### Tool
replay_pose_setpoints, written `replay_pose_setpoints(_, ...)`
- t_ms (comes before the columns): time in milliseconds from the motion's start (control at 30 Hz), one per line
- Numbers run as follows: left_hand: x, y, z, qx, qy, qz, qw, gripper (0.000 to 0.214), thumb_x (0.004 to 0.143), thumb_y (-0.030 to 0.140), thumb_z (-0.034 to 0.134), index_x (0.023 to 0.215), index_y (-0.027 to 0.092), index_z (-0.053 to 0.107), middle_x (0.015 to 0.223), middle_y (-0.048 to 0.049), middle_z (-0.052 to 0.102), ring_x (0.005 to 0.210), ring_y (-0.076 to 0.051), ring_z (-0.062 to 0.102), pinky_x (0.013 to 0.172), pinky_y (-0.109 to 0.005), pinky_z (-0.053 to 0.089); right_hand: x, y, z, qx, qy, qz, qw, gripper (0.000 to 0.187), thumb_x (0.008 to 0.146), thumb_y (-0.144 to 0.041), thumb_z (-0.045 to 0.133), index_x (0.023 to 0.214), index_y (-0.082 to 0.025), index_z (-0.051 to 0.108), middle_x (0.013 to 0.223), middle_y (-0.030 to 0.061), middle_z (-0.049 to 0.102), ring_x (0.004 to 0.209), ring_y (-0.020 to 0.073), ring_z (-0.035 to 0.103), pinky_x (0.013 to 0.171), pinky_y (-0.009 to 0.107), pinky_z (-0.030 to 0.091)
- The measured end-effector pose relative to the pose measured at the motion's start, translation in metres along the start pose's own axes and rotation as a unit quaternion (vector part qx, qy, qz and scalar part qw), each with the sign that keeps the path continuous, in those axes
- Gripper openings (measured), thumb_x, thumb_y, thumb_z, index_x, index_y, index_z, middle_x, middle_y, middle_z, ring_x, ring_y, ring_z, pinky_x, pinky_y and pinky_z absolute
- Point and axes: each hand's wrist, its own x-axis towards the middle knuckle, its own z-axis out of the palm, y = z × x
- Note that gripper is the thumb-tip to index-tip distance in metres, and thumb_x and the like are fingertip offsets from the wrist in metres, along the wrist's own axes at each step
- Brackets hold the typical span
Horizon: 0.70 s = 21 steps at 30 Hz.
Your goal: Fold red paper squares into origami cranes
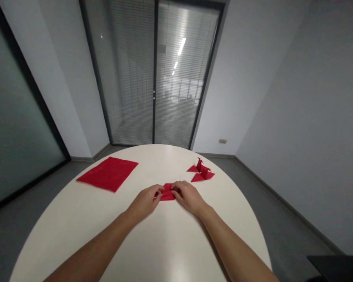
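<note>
A small piece of folded red paper [167, 192] lies near the middle of the table, between my two hands. My left hand [147, 199] pinches its left side, fingers curled with the thumb in front. From the other side, my right hand [188, 194] grips the right part of the paper between thumb and fingers. Fold lines run across the paper's visible middle; its ends are hidden under my fingers.
The round white table [153, 243] carries a flat red sheet [108, 173] at the back left. Two folded red paper cranes [202, 172] stand at the back right. Behind are glass doors [155, 78] with blinds. A black object [338, 266] shows at lower right.
</note>
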Motion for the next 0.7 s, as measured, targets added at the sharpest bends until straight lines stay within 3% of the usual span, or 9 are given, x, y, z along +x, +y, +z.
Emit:
replay_pose_setpoints(267,0.000,-0.004,0.002,-0.003,-0.007,0.008,1.000,0.036,0.085,0.003,0.053,0.113,0.021,0.065,0.111,-0.0040,0.073,0.103,-0.019,0.069,0.095,-0.031,0.053,0.001,0.004,0.002,-0.016,-0.002,-0.028,0.999,0.019,0.096,-0.016,0.057,0.105,-0.023,0.072,0.099,0.0046,0.072,0.096,0.0200,0.063,0.085,0.031,0.046)
replay_pose_setpoints(533,0.000,-0.002,-0.004,0.062,-0.069,0.049,0.995,0.032,0.092,0.008,0.049,0.106,0.022,0.074,0.109,-0.0035,0.077,0.100,-0.020,0.071,0.093,-0.032,0.054,0.000,-0.007,0.000,-0.075,-0.018,-0.056,0.995,0.023,0.095,-0.018,0.057,0.103,-0.021,0.078,0.104,0.0077,0.073,0.099,0.0219,0.064,0.090,0.033,0.048)
replay_pose_setpoints(700,-0.001,0.000,-0.008,0.102,-0.080,0.085,0.988,0.035,0.098,0.016,0.047,0.121,0.023,0.072,0.128,-0.0049,0.072,0.115,-0.020,0.069,0.105,-0.033,0.051,0.000,-0.014,0.001,-0.062,-0.029,-0.080,0.994,0.025,0.096,-0.021,0.056,0.111,-0.019,0.076,0.114,0.0088,0.073,0.107,0.0230,0.064,0.097,0.035,0.048)
